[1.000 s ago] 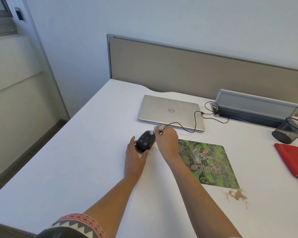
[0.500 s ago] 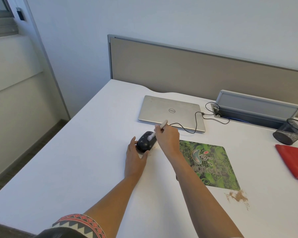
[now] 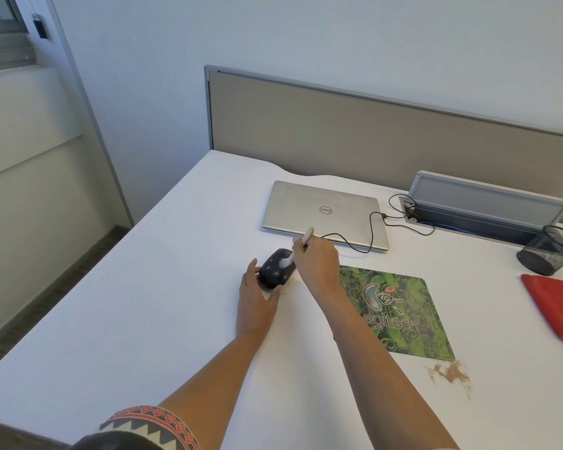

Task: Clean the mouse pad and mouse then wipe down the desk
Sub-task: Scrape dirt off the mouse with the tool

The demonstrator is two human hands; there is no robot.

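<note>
A black mouse (image 3: 273,269) sits on the white desk (image 3: 163,319), left of the green patterned mouse pad (image 3: 400,316). My left hand (image 3: 257,300) holds the mouse's near end between thumb and fingers. My right hand (image 3: 317,263) grips a small white brush (image 3: 301,245), handle pointing up and away, bristles touching the mouse's top. Fine crumbs lie on the desk beside the mouse. My right forearm crosses the pad's left edge.
A closed silver laptop (image 3: 322,211) lies behind the mouse with a black cable (image 3: 371,235) running to a cable tray (image 3: 481,206). A mesh pen cup (image 3: 550,251) and a red cloth (image 3: 559,310) are at the right. Brown dirt (image 3: 449,373) lies near the pad's corner.
The brush has moved over the mouse's top in small strokes, its handle tilting up. My left hand has kept its hold on the mouse.
</note>
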